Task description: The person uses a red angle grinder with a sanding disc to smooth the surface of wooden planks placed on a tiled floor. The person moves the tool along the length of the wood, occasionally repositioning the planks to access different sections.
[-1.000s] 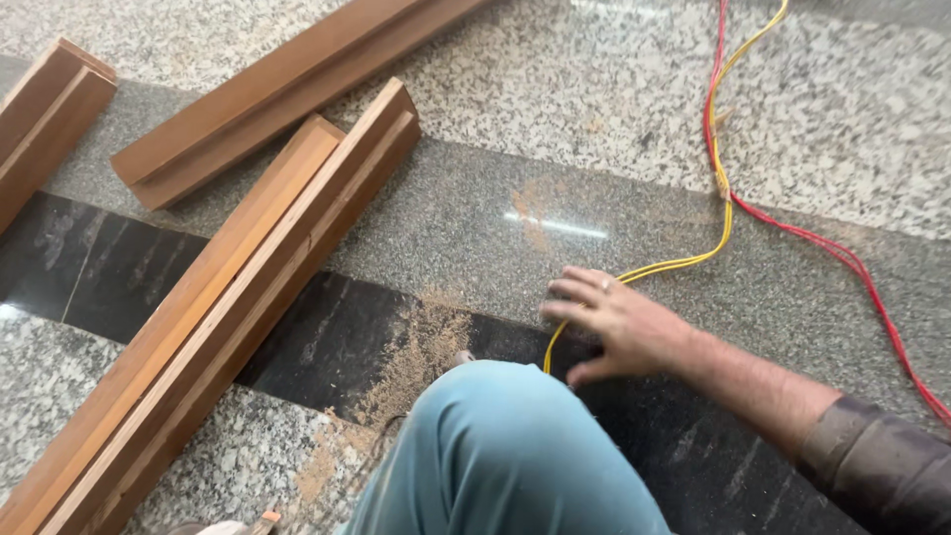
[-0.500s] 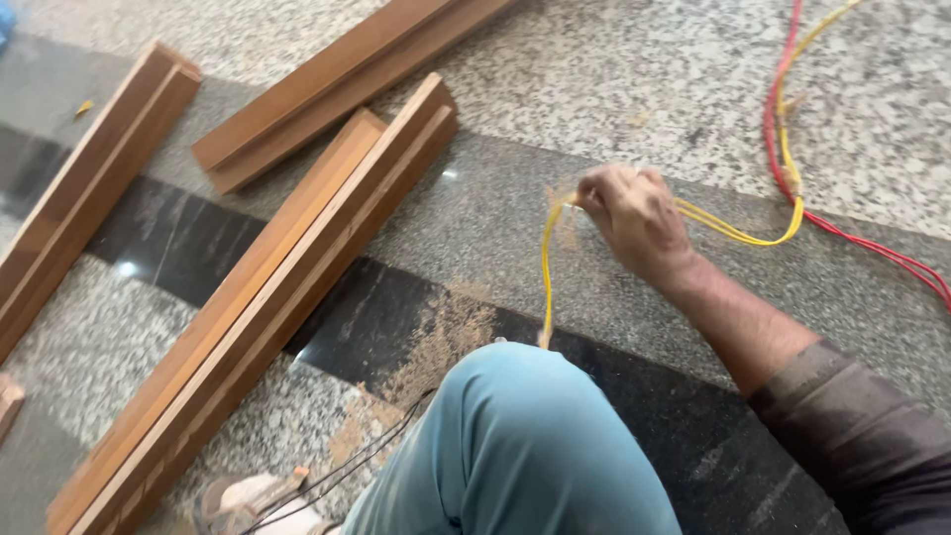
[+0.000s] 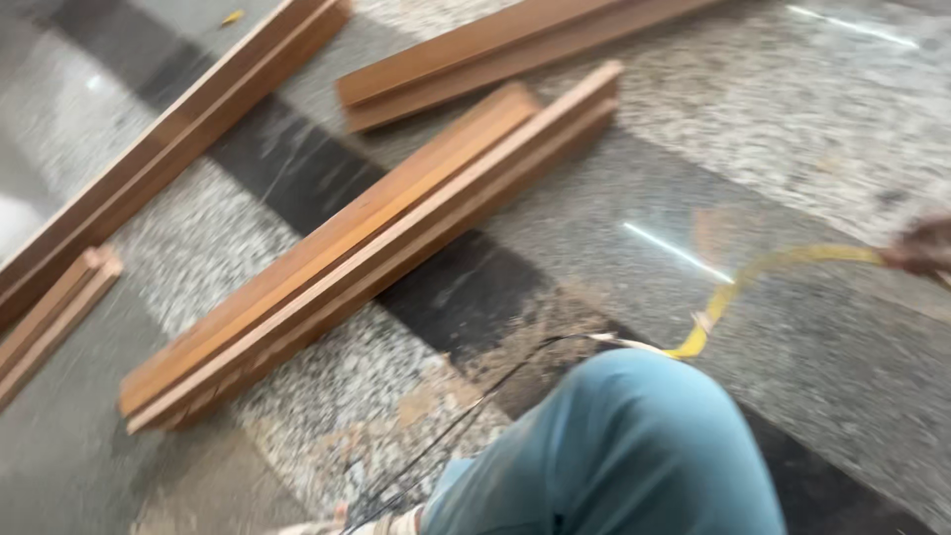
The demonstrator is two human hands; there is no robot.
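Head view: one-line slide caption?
Right hand pulls a yellow cable across the stone floor beside wooden mouldings.

Teal trousers on bent knee (image 3: 634,446); light sandal strap at foot (image 3: 381,520); right grip (image 3: 923,248) bare, blurred.

Speckled granite floor (image 3: 792,129) with dark bands crossing it is carrying several brown wood mouldings (image 3: 376,248), lying at a slant. Sawdust (image 3: 535,337) is sitting on the dark band, and a yellow cable (image 3: 738,282) is trailing across it nearby.
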